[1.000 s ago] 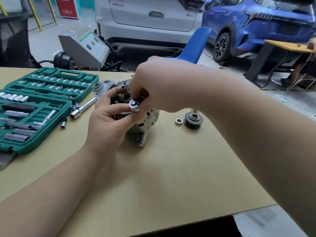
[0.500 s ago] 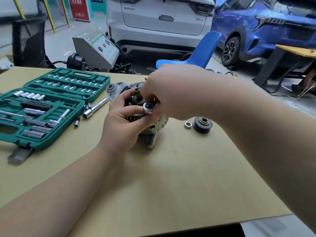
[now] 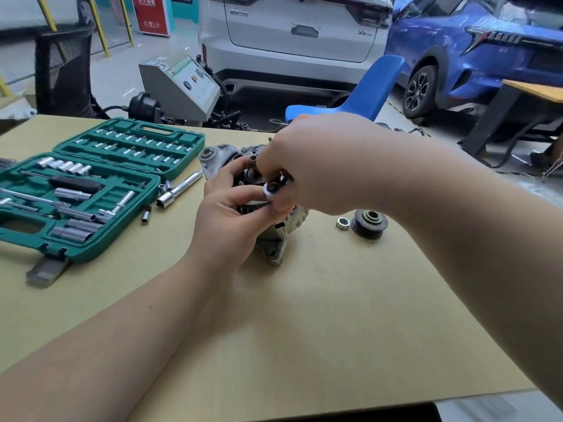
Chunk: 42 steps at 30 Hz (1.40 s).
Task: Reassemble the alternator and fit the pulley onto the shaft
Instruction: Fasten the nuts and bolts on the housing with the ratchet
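Housing bolts going in; pulley (image 3: 369,223) not fitted.
Left hand (image 3: 230,220) grips alternator (image 3: 275,245), right hand (image 3: 307,166) pinches driver (image 3: 270,189); keep it square.

An open green socket set case (image 3: 91,190) lies on a tan desk (image 3: 304,315) left of the left hand (image 3: 231,217), loose sockets (image 3: 146,214) beside it. Beyond the hands, a blue plastic chair (image 3: 359,99), a grey machine (image 3: 182,86), a white SUV (image 3: 292,41) and a blue car (image 3: 475,53) stand on the workshop floor.
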### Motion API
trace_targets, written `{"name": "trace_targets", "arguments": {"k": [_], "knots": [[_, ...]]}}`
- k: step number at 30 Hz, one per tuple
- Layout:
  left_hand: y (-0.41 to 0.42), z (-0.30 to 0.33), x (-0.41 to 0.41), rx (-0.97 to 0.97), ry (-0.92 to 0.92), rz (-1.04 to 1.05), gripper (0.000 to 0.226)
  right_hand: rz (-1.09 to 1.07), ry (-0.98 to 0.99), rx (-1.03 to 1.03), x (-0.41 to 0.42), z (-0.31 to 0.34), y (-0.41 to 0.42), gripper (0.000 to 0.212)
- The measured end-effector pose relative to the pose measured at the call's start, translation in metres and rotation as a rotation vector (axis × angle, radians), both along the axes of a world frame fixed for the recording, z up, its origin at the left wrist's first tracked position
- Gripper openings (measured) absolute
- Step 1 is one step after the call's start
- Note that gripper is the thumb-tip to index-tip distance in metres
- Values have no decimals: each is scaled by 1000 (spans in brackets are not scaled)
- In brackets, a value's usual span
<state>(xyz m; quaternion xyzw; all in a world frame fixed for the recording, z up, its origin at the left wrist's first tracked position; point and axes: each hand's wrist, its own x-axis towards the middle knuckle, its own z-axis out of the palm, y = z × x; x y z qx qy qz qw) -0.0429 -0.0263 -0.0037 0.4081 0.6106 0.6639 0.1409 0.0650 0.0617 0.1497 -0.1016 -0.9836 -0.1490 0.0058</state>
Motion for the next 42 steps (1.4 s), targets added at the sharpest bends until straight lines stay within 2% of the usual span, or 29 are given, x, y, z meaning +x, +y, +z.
{"name": "trace_targets", "arguments": {"k": [1, 5, 10, 12, 15, 17, 21, 32, 37, 40, 42], "knots": [[0, 0, 0, -5, -5, -10, 13, 19, -26, 0, 0, 3, 1, 3], [-2, 0, 0, -7, 3, 16, 20, -13, -23, -5, -2, 4, 4, 10], [0, -2, -2, 10, -5, 43, 22, -60, 77, -1, -1, -5, -3, 45], [0, -2, -3, 15, -9, 30, 21, -64, 59, 18, -2, -5, -3, 39], [0, -2, -3, 13, -3, -7, 20, -11, 1, 21, -3, -1, 2, 6], [-1, -2, -2, -5, 17, -12, 22, 7, -50, -35, -3, 1, 6, 19], [-1, -1, 0, -24, 21, 14, 21, -24, 10, -16, -1, -1, 7, 13], [0, -1, 0, -31, 37, 26, 29, -102, 60, 7, 8, -5, 4, 34], [-2, 0, -1, -56, 40, 14, 29, -151, 142, 76, 12, -9, -12, 57], [-1, 1, 0, -52, 38, 13, 31, -173, 111, 42, 13, -11, -14, 53], [-2, 1, 1, -43, 31, 8, 26, -162, 99, -18, 14, -11, -13, 37]]}}
